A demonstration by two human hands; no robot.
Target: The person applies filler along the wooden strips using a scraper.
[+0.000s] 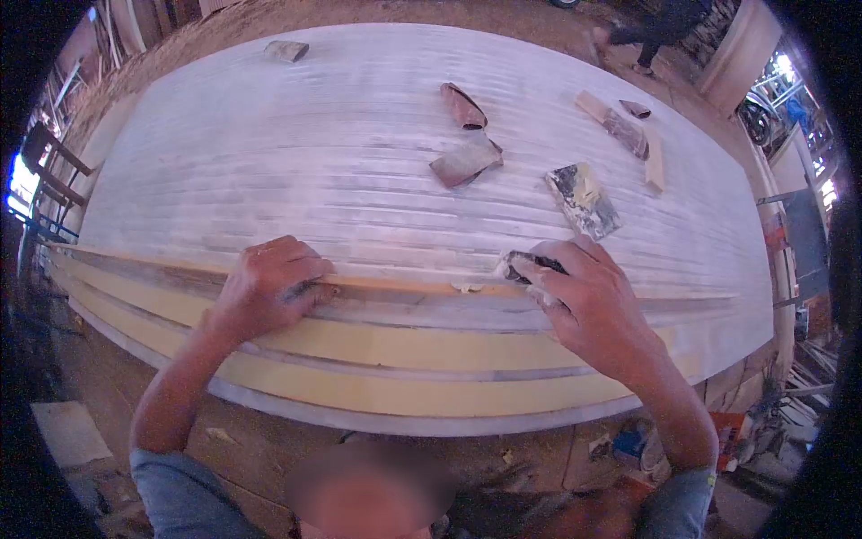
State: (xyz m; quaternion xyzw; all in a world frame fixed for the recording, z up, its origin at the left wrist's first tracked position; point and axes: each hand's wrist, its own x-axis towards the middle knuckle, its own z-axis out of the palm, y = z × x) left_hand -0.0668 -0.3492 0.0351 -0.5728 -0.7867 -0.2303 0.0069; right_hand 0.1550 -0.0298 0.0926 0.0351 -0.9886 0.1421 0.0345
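A long wooden strip [404,287] runs across the near side of a large white-streaked panel. My left hand [274,283] has its fingers curled over the strip's edge, left of the middle. In my right hand [588,296] is a small dark tool smeared with white [530,266]; its exact kind is partly hidden by the fingers. That tool is at the strip, right of a pale blob of paste [466,288] on the edge. Below the strip lie yellowish boards [395,346] with dark lines between them.
Rolled sandpaper [464,108], a folded sheet [467,160] and a paste-smeared block [584,199] rest on the white panel [224,135]. Wood pieces [655,162] lie at the right, a small roll [287,50] at the far left. Another person's legs [648,45] show beyond.
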